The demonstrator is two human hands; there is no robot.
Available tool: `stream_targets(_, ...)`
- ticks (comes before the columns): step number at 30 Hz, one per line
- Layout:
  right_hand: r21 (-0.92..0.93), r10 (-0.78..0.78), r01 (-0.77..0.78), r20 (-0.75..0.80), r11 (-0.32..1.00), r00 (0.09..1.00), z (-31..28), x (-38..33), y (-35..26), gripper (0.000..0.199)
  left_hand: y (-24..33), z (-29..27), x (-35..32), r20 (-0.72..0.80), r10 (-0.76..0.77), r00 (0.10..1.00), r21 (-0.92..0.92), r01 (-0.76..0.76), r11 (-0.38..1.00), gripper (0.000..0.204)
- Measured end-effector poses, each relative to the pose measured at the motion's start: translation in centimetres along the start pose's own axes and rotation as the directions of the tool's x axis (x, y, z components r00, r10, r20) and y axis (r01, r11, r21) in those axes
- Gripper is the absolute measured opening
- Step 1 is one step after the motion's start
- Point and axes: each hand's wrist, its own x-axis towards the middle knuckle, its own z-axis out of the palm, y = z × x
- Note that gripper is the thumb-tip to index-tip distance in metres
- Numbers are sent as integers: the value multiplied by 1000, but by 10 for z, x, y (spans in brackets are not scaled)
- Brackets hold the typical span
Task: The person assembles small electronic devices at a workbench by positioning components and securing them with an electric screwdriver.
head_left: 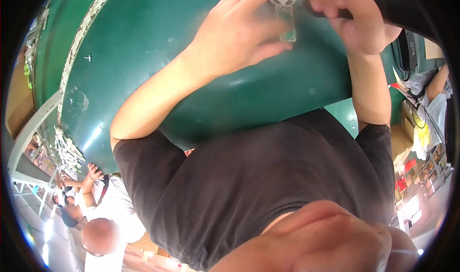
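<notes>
Green table (pixel 143 56) open left of hands; small screw (pixel 87 58) lone obstacle there

A small clear packet (pixel 286 23) (blurred) lies on the green table (pixel 143 56).

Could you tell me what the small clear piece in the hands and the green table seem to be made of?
The clear piece looks like transparent plastic or glass: the green shows through it and its edges glint, though blur leaves this open. The left hand touches it; the right hand grips a dark object. The table appears to be painted metal or wood: glossy green with paint chipped along its edge.
</notes>
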Motion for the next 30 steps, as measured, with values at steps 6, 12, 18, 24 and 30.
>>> stream_targets(6,37,-33,30,75,999,997,2,-5,4,66,8,3,-8,123,-158,980,-115,172,978,23)
stream_targets(12,77,43,-52,113,996,993,8,-17,5,64,9,-5,-8,330,-325,886,-210,404,890,22)
stream_targets(18,129,-6,-21,208,991,978,-5,-9,21,60,16,-5,-9,309,-426,850,-250,505,826,34)
stream_targets(24,190,-143,120,109,974,984,-10,-2,31,12,16,-12,3,335,-416,846,-214,498,840,29)
stream_targets(30,229,-143,131,38,964,989,-6,-1,33,43,-66,-49,7,269,-614,743,216,574,790,43)
